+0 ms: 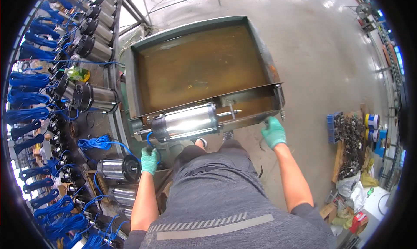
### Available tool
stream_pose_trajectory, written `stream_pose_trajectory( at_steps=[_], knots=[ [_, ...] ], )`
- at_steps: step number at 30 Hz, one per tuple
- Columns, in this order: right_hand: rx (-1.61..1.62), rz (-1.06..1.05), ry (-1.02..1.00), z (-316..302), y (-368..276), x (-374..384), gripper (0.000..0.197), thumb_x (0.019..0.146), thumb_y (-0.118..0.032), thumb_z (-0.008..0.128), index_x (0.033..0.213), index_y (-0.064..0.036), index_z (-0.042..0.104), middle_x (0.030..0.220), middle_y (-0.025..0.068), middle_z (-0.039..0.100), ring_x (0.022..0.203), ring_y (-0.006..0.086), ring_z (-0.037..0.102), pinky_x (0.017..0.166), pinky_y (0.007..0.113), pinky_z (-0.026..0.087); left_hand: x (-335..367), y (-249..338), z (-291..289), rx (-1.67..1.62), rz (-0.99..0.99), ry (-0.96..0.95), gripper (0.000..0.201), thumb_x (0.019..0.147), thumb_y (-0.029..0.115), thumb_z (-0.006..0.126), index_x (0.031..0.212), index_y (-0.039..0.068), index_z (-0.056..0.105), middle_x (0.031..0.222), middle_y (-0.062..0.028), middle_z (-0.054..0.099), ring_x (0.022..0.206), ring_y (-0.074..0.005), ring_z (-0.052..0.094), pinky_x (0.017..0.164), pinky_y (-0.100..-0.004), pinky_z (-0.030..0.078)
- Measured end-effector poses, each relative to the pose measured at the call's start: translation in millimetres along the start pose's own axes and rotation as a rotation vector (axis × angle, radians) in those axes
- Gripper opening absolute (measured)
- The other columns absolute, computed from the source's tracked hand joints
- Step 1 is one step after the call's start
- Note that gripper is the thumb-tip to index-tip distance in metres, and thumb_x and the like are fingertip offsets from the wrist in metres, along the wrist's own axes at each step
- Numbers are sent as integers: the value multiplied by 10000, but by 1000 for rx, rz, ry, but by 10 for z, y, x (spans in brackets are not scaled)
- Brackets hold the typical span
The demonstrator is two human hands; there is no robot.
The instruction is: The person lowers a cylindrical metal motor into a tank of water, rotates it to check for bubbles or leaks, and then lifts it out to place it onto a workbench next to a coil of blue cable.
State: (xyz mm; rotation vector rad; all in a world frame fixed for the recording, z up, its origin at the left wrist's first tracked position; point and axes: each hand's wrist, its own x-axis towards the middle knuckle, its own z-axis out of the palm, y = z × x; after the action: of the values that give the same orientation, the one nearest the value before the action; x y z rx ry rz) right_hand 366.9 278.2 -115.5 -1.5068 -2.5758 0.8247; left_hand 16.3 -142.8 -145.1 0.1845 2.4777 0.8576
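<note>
A shiny steel cylindrical motor point(186, 122) with dark end caps lies across the near edge of a water-filled metal tank point(134, 92). Its shaft end points right, toward a metal fitting. A blue cable point(149, 140) leaves its left end and curves down to my left hand point(149, 161). That hand, in a green glove, is closed around the cable, left of my legs. My right hand point(274, 133), gloved in green too, is at the tank's near right corner. Its fingers are curled there; what they grip, if anything, is hidden.
Steel motors point(102, 97) with blue cable coils point(28, 97) crowd the racks on the left. One coil point(95, 142) lies beside my left arm. At the right are a blue crate point(334, 127), a pile of small metal parts point(351, 145) and cans point(372, 121). Concrete floor point(312, 66) extends beyond the tank.
</note>
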Motion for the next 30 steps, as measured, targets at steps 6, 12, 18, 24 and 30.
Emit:
stream_pose_trajectory(
  at_steps=[6,12,18,24,30],
  knots=[
    [2,59,-140,-1027,-77,-428,132,811,-57,596,929,-47,653,871,173,608,790,335,627,731,410,527,132,-254,-46,136,18,27,315,934,216,698,1092,7,521,932,-206,693,854,-362,683,791,-432,527],
    [474,-8,-237,-1648,-303,-645,239,751,87,410,881,50,607,748,113,663,713,191,664,687,296,538,242,-372,28,-224,-224,-143,308,948,297,711,1017,64,523,868,-66,595,745,-167,551,658,-325,492],
    [757,-17,-56,-1584,-746,-583,207,786,53,418,887,23,597,776,90,645,652,162,608,623,278,507,51,-151,-180,-664,-406,-123,310,975,187,635,1253,138,506,864,-42,587,660,-155,549,512,-311,474],
    [698,157,-57,-1201,-1105,-324,126,841,-25,499,888,-15,616,710,37,585,594,99,500,552,273,436,266,524,-936,-923,-386,-92,318,936,133,639,1239,159,543,856,-25,618,612,-115,529,450,-236,382],
    [552,16,-185,-872,-1582,-120,95,884,-43,536,900,-7,623,750,66,609,707,114,548,657,286,483,589,1121,-1186,-825,-303,-304,141,968,182,622,1096,180,562,835,-40,635,549,-121,506,404,-222,329]
  ],
)
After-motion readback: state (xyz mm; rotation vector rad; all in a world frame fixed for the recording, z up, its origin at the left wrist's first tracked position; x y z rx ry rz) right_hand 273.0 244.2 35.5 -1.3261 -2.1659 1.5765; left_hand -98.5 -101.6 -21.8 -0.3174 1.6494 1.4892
